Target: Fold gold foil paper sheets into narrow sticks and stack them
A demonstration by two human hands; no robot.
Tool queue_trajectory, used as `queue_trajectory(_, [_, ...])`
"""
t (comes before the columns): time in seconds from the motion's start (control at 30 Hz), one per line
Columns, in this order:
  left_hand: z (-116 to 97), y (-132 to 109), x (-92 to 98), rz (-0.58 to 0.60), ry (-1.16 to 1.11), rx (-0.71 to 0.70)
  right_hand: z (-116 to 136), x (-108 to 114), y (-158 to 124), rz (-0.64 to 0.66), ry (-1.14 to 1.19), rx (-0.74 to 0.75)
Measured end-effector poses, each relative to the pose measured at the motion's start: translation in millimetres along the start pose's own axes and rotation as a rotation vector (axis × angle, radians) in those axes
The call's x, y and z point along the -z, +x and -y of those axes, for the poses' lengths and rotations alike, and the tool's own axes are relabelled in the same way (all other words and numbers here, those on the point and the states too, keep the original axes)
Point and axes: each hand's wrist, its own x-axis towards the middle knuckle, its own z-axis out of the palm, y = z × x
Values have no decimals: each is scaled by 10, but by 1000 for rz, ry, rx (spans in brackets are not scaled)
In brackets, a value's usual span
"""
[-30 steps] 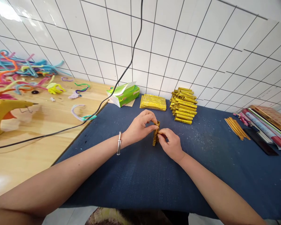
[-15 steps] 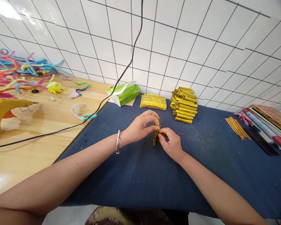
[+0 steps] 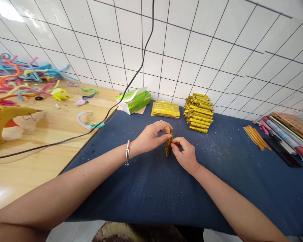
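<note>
A narrow folded piece of gold foil paper (image 3: 168, 146) stands on edge on the dark blue cloth (image 3: 146, 188) at the middle of the table. My left hand (image 3: 151, 137) pinches its top from the left, with a silver bangle on that wrist. From the right, my right hand (image 3: 185, 154) pinches the same upper edge with fingers curled. Behind them lie a flat stack of gold foil sheets (image 3: 165, 109) and a tall pile of folded gold pieces (image 3: 198, 113).
A green tissue pack (image 3: 133, 100) sits at the cloth's back left corner. A black cable (image 3: 108, 112) crosses the wooden table (image 3: 22, 161), which holds a yellow glue gun (image 3: 5, 119) and coloured pipe cleaners (image 3: 20, 79). Gold strips (image 3: 256, 137) and stacked paper packs (image 3: 290, 134) lie right.
Both hands keep pinching the top of the gold piece with small finger shifts. The piece stays upright in nearly the same spot.
</note>
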Motion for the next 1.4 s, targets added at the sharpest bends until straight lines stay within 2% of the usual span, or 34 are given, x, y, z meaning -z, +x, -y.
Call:
queue_trajectory(0.27, [-41, -14, -15, -11, 61, -8, 8, -3, 3, 8, -87, 106])
queue_trajectory(0.73, [-108, -43, -86, -120, 182, 64, 72, -9, -10, -14, -142, 130])
queue_trajectory(1.1, [-75, -45, -117, -155, 233, 124, 69, 4, -8, -8, -234, 229])
queue_trajectory(1.27, [-62, -58, -129, -202, 205, 119, 73, -2, -5, -1, -259, 242])
queue_trajectory(1.4, [-50, -62, -143, -177, 170, 133, 66, 13, -4, 0, -274, 229])
